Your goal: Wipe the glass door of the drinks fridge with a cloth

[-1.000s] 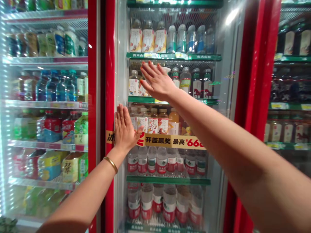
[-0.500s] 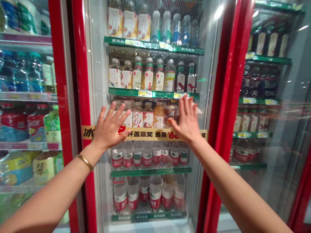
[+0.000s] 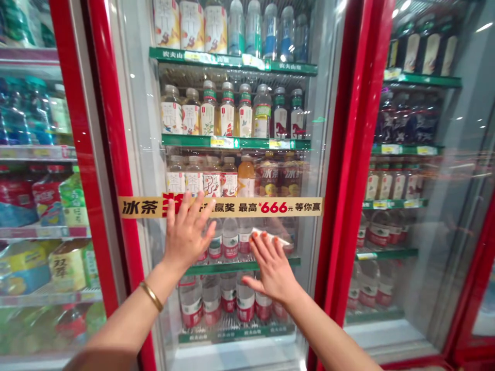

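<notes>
Pressing left hand (image 3: 188, 237) and right hand (image 3: 271, 273), grips wide and empty, on cooler glass (image 3: 135, 129) over bottled water (image 3: 230, 239)

Both hands open, nothing held. Left hand (image 3: 188, 238) sits higher, palm facing away, fingers spread and pointing up. Right hand (image 3: 270, 273) is lower and just to its right, not touching it, fingers angled up and left, nails painted orange-red. Both wrists bent back. Left forearm (image 3: 124, 330) enters from near left, right forearm (image 3: 328, 340) from near right.
</notes>
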`<state>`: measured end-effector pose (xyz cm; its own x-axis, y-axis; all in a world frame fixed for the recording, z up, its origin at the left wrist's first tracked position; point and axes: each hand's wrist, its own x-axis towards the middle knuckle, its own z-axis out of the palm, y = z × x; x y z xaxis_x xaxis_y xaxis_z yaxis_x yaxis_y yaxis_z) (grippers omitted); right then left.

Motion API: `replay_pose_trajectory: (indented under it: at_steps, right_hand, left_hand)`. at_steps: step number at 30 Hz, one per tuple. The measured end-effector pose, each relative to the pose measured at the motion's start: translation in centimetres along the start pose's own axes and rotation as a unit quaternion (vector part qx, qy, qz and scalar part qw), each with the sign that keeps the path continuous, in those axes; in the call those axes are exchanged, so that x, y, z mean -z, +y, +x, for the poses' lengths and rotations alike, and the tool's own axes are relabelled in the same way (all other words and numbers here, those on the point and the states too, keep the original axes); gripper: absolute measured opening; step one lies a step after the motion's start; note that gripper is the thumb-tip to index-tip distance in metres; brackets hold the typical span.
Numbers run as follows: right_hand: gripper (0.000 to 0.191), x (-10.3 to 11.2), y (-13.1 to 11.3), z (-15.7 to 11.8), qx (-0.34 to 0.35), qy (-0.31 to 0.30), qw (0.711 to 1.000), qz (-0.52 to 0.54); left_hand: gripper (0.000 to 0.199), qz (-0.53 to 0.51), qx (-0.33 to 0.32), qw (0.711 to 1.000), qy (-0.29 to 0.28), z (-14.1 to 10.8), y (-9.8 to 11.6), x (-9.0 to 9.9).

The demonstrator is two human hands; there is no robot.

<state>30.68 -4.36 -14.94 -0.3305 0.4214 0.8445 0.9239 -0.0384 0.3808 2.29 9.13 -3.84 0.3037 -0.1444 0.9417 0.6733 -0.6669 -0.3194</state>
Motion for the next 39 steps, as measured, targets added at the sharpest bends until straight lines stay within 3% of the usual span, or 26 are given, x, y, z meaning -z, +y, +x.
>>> replay_pose_trajectory:
  at_steps: [1,2,4,6,7,8,10,12,13,14,16,18,20,23,26,29,31,33,35,37,39]
  right_hand:
    - [0.102,-0.4,-0.3,-1.8,0.029,-0.001,1.000,-0.006]
    - [0.099,-0.6,0.0,-3.4,0.017,0.003,1.000,-0.016]
    - [0.094,-0.8,1.2,-5.2,-0.120,0.023,0.992,-0.038]
    - [0.095,-0.9,1.5,-5.0,-0.275,0.040,0.960,-0.040]
    - [0.097,-1.1,0.9,-4.5,-0.309,0.042,0.949,-0.036]
    - [0.100,-1.4,-0.4,-4.0,-0.301,0.039,0.952,-0.032]
    - [0.102,-2.2,-3.9,-4.0,-0.194,0.023,0.980,-0.028]
    - [0.100,-2.7,-6.7,-5.6,-0.073,0.012,0.997,-0.027]
    - [0.098,-2.7,-7.4,-6.8,-0.045,0.013,0.998,-0.029]
    - [0.096,-2.6,-7.3,-8.0,-0.046,0.019,0.998,-0.034]
    - [0.094,-2.4,-5.8,-9.4,-0.133,0.034,0.989,-0.049]
    - [0.093,-2.4,-4.2,-8.9,-0.259,0.043,0.964,-0.049]
    - [0.097,-2.8,-4.4,-7.2,-0.311,0.042,0.949,-0.029]
    - [0.109,-3.6,-7.8,-5.9,-0.193,0.025,0.981,0.006]
    - [0.106,-3.4,-9.6,-7.4,-0.095,0.019,0.995,0.018]
    - [0.099,-2.6,-6.8,-8.0,-0.162,0.036,0.986,0.005]
    - [0.098,-2.5,-4.8,-6.5,-0.257,0.046,0.965,-0.008]
    - [0.102,-2.8,-4.8,-4.6,-0.289,0.041,0.956,-0.014]
    - [0.106,-3.3,-6.5,-4.0,-0.198,0.021,0.980,-0.015]
    - [0.105,-3.6,-8.2,-5.2,-0.049,0.007,0.999,-0.016]
    - [0.100,-3.2,-8.0,-7.0,0.032,0.006,0.999,-0.022]
  left_hand:
    - [0.078,-0.004,0.000,1.000,-0.005,-1.4,1.1,-0.3]
    - [0.078,-0.008,0.004,1.000,-0.008,-2.7,1.9,-0.6]
    - [0.079,-0.014,0.024,1.000,-0.009,-4.7,2.6,-1.2]
    - [0.080,-0.017,0.037,0.999,-0.008,-5.6,2.6,-1.6]
    - [0.081,-0.019,0.040,0.999,-0.010,-5.7,2.5,-1.6]
    - [0.082,-0.021,0.040,0.999,-0.011,-5.7,2.3,-1.7]
    - [0.082,-0.022,0.039,0.999,-0.013,-5.5,2.1,-1.6]
    - [0.082,-0.020,0.035,0.999,-0.012,-5.4,2.0,-1.5]
    - [0.081,-0.018,0.034,0.999,-0.011,-5.4,2.0,-1.5]
    - [0.081,-0.017,0.033,0.999,-0.011,-5.4,2.0,-1.5]
    - [0.081,-0.018,0.034,0.999,-0.013,-5.6,2.1,-1.5]
    - [0.082,-0.018,0.037,0.999,-0.014,-5.7,2.2,-1.7]
    - [0.083,-0.018,0.042,0.999,-0.011,-5.5,2.3,-1.8]
    - [0.086,-0.026,0.040,0.999,-0.005,-5.3,2.3,-1.5]
    - [0.087,-0.067,0.014,0.997,-0.019,-6.5,1.5,-0.4]
    - [0.089,-0.066,0.012,0.997,-0.039,-10.2,0.3,1.0]
    - [0.092,-0.032,0.054,0.997,-0.042,-13.4,-0.4,1.3]
    - [0.093,-0.003,0.093,0.995,-0.043,-16.1,-0.9,1.1]
    - [0.093,0.011,0.100,0.994,-0.041,-17.7,-1.1,0.5]
    - [0.092,0.016,0.091,0.995,-0.036,-18.3,-1.2,-0.1]
    - [0.092,0.017,0.092,0.995,-0.035,-18.2,-1.1,-0.3]
